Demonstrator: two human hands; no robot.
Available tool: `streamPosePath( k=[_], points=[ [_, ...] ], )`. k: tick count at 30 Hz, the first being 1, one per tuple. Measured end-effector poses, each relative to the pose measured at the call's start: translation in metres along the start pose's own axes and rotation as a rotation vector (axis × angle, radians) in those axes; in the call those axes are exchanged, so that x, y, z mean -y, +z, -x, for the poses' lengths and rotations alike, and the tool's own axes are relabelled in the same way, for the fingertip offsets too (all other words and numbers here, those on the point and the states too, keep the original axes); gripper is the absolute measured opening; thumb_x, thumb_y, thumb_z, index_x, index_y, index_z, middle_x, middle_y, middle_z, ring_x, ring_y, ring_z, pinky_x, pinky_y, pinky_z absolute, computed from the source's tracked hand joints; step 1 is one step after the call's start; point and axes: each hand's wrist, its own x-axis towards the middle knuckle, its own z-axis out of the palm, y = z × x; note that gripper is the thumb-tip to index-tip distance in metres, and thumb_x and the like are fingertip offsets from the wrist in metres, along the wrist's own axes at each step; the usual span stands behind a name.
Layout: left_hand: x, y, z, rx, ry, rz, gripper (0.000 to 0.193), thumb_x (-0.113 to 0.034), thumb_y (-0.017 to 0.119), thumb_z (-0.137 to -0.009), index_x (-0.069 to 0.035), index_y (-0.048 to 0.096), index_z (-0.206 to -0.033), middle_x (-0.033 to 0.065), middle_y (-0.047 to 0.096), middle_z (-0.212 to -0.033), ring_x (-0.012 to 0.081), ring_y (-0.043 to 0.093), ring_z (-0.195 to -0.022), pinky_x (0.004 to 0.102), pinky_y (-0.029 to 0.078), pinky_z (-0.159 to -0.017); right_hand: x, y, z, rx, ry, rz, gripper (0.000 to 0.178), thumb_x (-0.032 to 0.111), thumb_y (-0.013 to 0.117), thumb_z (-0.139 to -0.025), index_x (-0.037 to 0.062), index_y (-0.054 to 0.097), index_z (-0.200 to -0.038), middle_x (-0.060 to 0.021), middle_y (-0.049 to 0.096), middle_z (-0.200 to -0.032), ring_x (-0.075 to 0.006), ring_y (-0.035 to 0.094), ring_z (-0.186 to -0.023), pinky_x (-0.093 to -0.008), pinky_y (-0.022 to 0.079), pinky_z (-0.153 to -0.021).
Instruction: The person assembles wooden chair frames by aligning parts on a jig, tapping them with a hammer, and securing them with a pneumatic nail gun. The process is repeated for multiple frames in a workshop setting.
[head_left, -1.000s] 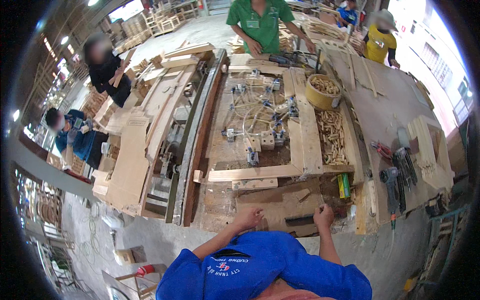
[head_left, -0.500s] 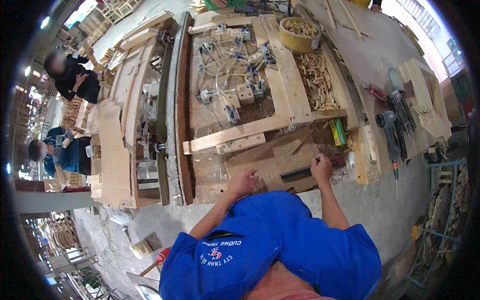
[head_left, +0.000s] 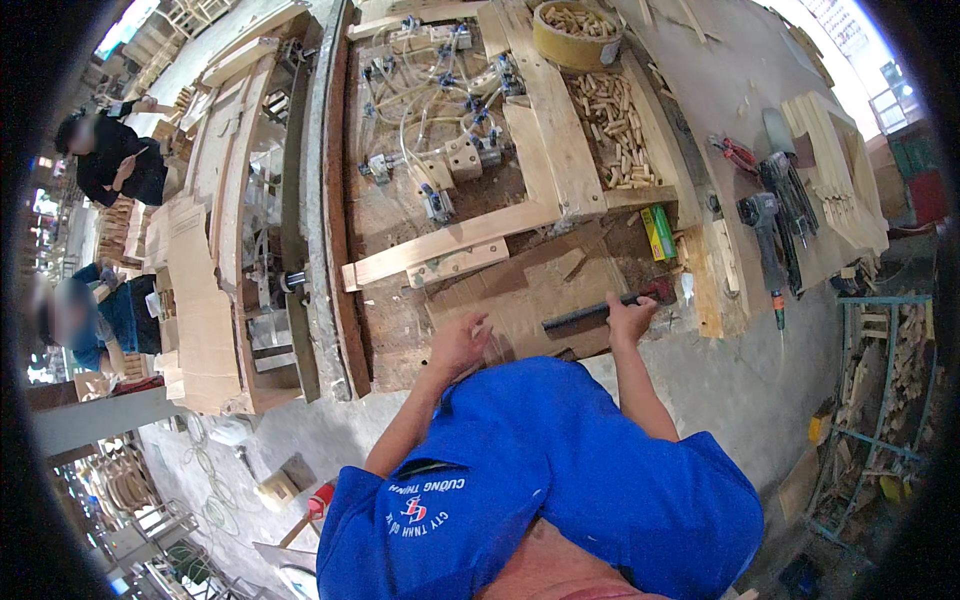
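Observation:
My right hand (head_left: 630, 320) is closed around the black handle of a hammer (head_left: 578, 319), close to its reddish head. The hammer lies low over a piece of cardboard (head_left: 520, 290) at the bench's near edge. Left of it, my left hand (head_left: 460, 342) hovers beside the cardboard with fingers loosely bent and apart, and nothing shows in it. Beyond both hands, a wooden frame (head_left: 450, 245) made of light bars sits on the bench. Pneumatic cylinders with clear tubing (head_left: 440, 165) lie inside that frame.
Wooden dowels (head_left: 612, 130) fill a compartment at the right, below a yellow round tub (head_left: 575, 45) of more dowels. A green and yellow box (head_left: 658, 232) stands near my right hand. Farther right lie a power driver (head_left: 762, 220) and red pliers (head_left: 735, 152). Two people work at the left.
My right hand has come down onto the hammer's handle and closed on it. My left hand stays near the cardboard. The whole view has shifted slightly.

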Motion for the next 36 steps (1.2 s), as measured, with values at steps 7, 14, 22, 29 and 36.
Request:
streamPosePath(
  k=[7,14,22,29,36],
  points=[
    [0.005,-0.023,-0.009,-0.138,0.003,0.016,0.029,-0.024,0.071,-0.092,-0.006,0.072,-0.114,0.0185,0.072,-0.106,0.0392,0.069,-0.099,0.0467,0.056,-0.087,0.000,-0.001,-0.034,0.142,0.475,-0.415,0.033,0.012,0.082,-0.074,-0.0016,0.061,-0.096,-0.0119,0.064,-0.079,-0.0227,0.060,-0.055,-0.0296,0.050,-0.047],
    [0.030,-0.065,-0.024,-0.314,-0.003,0.019,0.028,-0.021,0.070,-0.094,-0.006,0.071,-0.117,0.0178,0.071,-0.106,0.0375,0.070,-0.097,0.0455,0.056,-0.085,0.018,-0.056,-0.054,0.645,0.634,-0.927,0.011,0.012,0.059,-0.093,0.0069,0.055,-0.084,-0.0008,0.054,-0.072,-0.0100,0.052,-0.055,-0.0289,0.045,-0.048],
    [0.034,-0.101,-0.036,-0.329,-0.055,-0.100,0.029,-0.016,0.070,-0.093,-0.004,0.069,-0.119,0.0178,0.068,-0.104,0.0370,0.067,-0.089,0.0456,0.054,-0.082,0.050,-0.072,0.005,0.625,-0.181,-0.113,0.020,0.018,0.065,-0.095,0.0069,0.058,-0.111,-0.0082,0.062,-0.082,-0.0219,0.062,-0.065,-0.0387,0.054,-0.062],
    [0.049,-0.110,-0.043,-0.464,0.006,-0.200,0.028,-0.017,0.071,-0.091,-0.005,0.069,-0.116,0.0168,0.068,-0.107,0.0383,0.066,-0.098,0.0477,0.053,-0.087,0.031,-0.042,0.002,0.546,-0.649,0.330,0.048,0.023,0.069,-0.091,0.0028,0.055,-0.133,-0.0256,0.070,-0.108,-0.0438,0.068,-0.102,-0.0503,0.052,-0.089],
    [0.060,-0.116,-0.055,-0.441,-0.072,-0.140,0.028,-0.020,0.072,-0.092,-0.006,0.070,-0.116,0.0168,0.069,-0.109,0.0393,0.067,-0.099,0.0477,0.054,-0.088,0.027,-0.025,0.001,0.321,-0.744,0.600,0.050,0.024,0.066,-0.093,0.0069,0.054,-0.138,-0.0236,0.067,-0.116,-0.0444,0.065,-0.105,-0.0536,0.051,-0.090]
  ],
)
